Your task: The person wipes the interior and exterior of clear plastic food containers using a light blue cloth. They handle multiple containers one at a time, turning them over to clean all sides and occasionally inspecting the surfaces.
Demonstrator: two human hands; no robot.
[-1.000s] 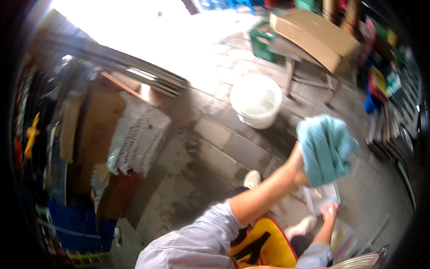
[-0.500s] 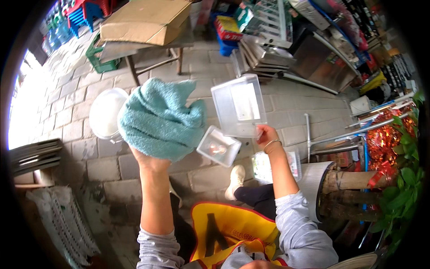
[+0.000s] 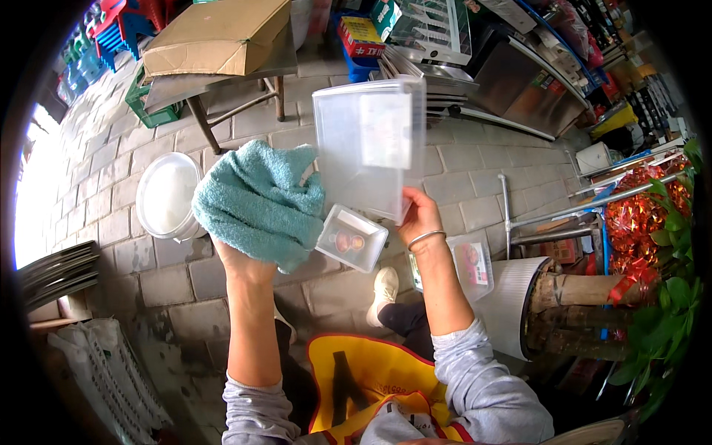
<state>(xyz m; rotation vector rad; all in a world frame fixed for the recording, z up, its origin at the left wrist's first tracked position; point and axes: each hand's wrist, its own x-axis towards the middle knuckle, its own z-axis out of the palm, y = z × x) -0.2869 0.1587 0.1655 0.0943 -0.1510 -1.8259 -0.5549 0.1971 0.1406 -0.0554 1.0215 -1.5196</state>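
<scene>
My left hand (image 3: pixel 245 261) holds a teal terry towel (image 3: pixel 256 204). The cloth is bunched over its fingers and hides them; only the wrist and heel of the hand show. My right hand (image 3: pixel 420 215) grips a clear rectangular plastic container (image 3: pixel 341 141) by its near lower corner. The container is tilted up in front of me, right beside the towel, its edges slightly blurred. Below it, a small whitish rectangular tub (image 3: pixel 377 250) has some small reddish and yellowish shapes in it. To the left of the towel stands a round white bucket (image 3: pixel 165 194).
Another clear container (image 3: pixel 480 268) lies behind my right forearm, by a ribbed pale planter (image 3: pixel 504 304). A cardboard box (image 3: pixel 215 41) rests on a low table ahead. Metal pipes (image 3: pixel 549 215) and stacked panels (image 3: pixel 526 85) line the right. Flat dark boards (image 3: pixel 59 271) are at left.
The clear container has swung left and up, and its upper part now comes close to the towel. The towel hand stays around it much as before. The whole view has shifted slightly.
</scene>
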